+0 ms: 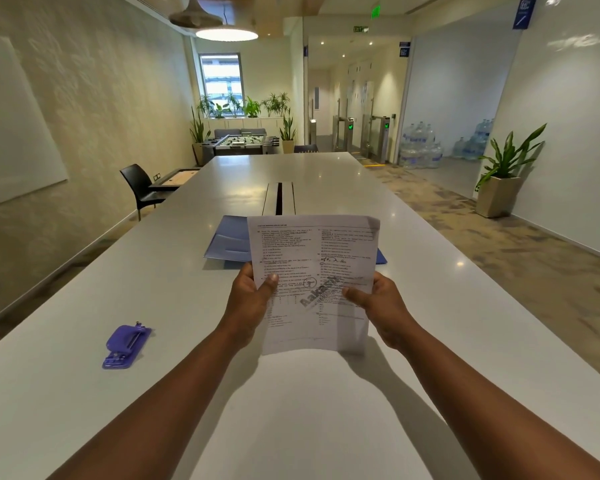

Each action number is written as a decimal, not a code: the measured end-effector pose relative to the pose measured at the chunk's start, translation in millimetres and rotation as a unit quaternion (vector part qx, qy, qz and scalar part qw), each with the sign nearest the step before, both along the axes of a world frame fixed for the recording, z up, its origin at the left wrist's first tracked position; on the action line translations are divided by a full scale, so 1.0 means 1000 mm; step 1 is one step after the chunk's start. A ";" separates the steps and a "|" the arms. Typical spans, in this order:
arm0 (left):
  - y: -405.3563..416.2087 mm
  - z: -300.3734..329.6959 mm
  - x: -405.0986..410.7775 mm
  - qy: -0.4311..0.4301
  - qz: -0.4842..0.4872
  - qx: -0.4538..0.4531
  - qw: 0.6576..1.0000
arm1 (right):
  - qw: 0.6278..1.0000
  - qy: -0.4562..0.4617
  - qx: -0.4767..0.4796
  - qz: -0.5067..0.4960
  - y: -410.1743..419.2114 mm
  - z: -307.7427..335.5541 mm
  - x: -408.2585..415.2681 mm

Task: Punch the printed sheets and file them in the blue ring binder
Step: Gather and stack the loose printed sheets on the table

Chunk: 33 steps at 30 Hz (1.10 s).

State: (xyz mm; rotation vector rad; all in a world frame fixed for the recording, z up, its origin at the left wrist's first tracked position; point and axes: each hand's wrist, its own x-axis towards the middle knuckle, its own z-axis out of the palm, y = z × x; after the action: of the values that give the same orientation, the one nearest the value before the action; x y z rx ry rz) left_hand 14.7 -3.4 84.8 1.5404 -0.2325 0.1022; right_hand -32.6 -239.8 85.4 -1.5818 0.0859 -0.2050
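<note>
One long, smooth white table (pixel 413 237) is bearing a flat blue binder (pixel 227 242) lying open beyond the hands. The left hand (pixel 248 299) and right hand (pixel 381 308) are pinching thin printed sheets (pixel 314 271) by their side edges, raised above the tabletop, while a small purple plastic hole punch (pixel 127 346) is sitting well apart to the left.

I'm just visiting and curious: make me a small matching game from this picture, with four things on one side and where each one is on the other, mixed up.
Things:
1. printed sheets
2. hole punch
3. blue binder
4. black chair

Places:
A. on the floor beside the table's left edge
B. lying open on the table, behind the paper
C. held up in the left hand and right hand
D. on the table, left of the left arm

Pairs: 1-C, 2-D, 3-B, 4-A
</note>
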 end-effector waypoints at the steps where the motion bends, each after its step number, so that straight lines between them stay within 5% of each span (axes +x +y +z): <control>1: 0.000 -0.004 -0.001 0.011 -0.004 -0.001 1.000 | 1.000 0.006 -0.005 0.002 0.001 -0.003 -0.001; 33: 0.012 -0.012 -0.005 0.033 -0.040 0.006 0.999 | 0.998 0.027 0.017 0.063 -0.002 0.004 -0.007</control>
State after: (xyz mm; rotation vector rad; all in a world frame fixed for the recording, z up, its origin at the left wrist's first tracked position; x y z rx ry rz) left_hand 9.9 8.2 72.6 1.5407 -0.2428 -0.0134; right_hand -39.8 -242.1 89.0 -1.5538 0.0313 -0.0625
